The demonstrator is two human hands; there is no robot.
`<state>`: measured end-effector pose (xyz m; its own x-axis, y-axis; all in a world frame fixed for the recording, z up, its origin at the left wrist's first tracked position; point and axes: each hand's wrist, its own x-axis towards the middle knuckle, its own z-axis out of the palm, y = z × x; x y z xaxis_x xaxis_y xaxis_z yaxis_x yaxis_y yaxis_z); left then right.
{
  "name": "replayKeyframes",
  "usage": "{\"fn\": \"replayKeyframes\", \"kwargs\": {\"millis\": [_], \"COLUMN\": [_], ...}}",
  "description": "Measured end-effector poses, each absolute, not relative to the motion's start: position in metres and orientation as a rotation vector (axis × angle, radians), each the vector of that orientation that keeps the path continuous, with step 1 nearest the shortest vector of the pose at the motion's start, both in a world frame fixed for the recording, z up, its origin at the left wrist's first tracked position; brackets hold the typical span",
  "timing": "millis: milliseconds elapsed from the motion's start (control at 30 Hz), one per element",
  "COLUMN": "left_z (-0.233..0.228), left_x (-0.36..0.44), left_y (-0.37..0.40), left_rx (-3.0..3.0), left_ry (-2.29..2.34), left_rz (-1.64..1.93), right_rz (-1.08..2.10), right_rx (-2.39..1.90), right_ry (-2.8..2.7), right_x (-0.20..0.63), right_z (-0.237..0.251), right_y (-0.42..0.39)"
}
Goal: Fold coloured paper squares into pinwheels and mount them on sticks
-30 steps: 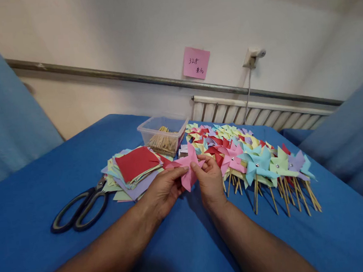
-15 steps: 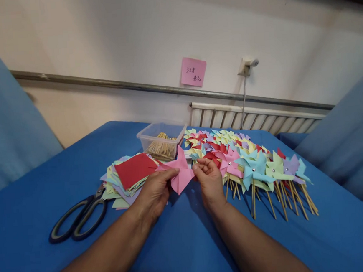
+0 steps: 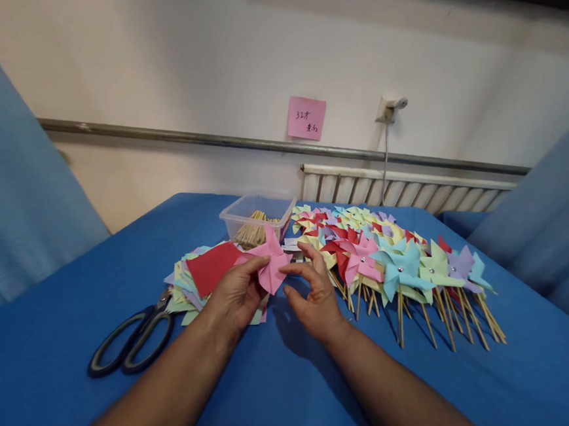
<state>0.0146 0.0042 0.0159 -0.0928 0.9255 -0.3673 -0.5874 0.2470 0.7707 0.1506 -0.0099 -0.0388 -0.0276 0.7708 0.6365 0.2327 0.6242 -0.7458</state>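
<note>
Pink note (image 3: 307,117) on wall (image 3: 153,52) above metal pipe (image 3: 239,142); plug (image 3: 401,104) in socket (image 3: 383,110), cord (image 3: 386,147) hanging to radiator (image 3: 410,178).

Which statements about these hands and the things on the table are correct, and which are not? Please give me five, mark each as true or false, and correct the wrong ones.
1. The left hand holds a pink folded paper. True.
2. The scissors lie between the two hands. False: they lie on the left, beside the paper pile.
3. The clear plastic box contains thin sticks. True.
4. The right hand is closed around a stick. False: it is open, with its fingers spread close to the pink folded paper.
5. The pink note is on the wall, above the metal rail. True.
</note>
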Motion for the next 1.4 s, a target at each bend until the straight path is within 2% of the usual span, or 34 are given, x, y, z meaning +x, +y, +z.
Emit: {"fn": "replayKeyframes", "kwargs": {"millis": [267,867,1400], "left_z": [0.017,0.001,0.001], "left_x": [0.021,0.021,0.019], "left_y": [-0.002,-0.004,-0.002], "left_rx": [0.469,0.847,0.925], "left_ry": [1.007,1.063,1.076], "left_rz": [1.297,1.17,1.098], "right_rz": [0.495,0.766,0.792], "right_rx": [-0.896,-0.962,-0.98], "right_ry": [-1.577,-1.427,-1.502], "right_x": [0.152,0.16,0.163], "right_z": [-0.041,-0.038,-0.04], "right_y": [-0.005,0.005,0.009]}}
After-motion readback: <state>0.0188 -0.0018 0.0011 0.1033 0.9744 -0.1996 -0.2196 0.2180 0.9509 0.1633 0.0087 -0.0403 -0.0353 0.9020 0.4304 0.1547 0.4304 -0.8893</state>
